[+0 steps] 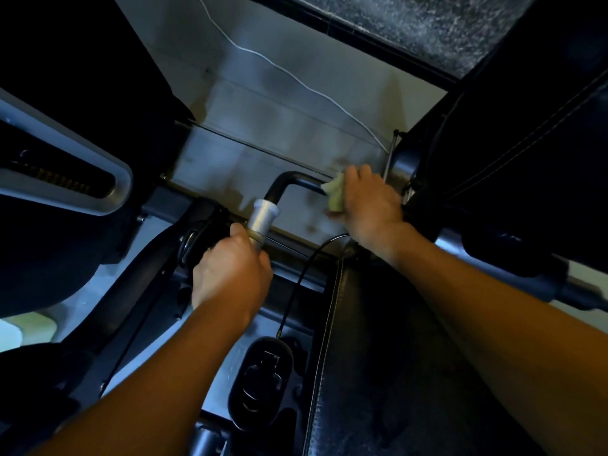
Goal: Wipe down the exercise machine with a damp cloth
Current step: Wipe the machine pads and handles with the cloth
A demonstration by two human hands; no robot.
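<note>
My left hand (230,274) grips the silver sleeve (262,218) to steady the bent bar (289,182), I think, while my right hand (365,202) wraps the pale cloth (335,196) round its black end, fingers curled to rub it.

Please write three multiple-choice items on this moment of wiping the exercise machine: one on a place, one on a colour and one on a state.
1. Where is the cloth?
A. On the black bar, under the right hand
B. On the floor
C. Draped over the padded seat

2. What colour is the cloth?
A. Red
B. Pale yellow-green
C. Dark blue

3. What is the left hand doing?
A. Hanging idle
B. Lying flat on the seat
C. Gripping the silver handle sleeve

Answers:
1 A: the right hand's fingers press the cloth against the bar.
2 B: the bunched cloth shows pale yellow-green beside the hand.
3 C: its fingers curl round the lower end of the sleeve.
</note>
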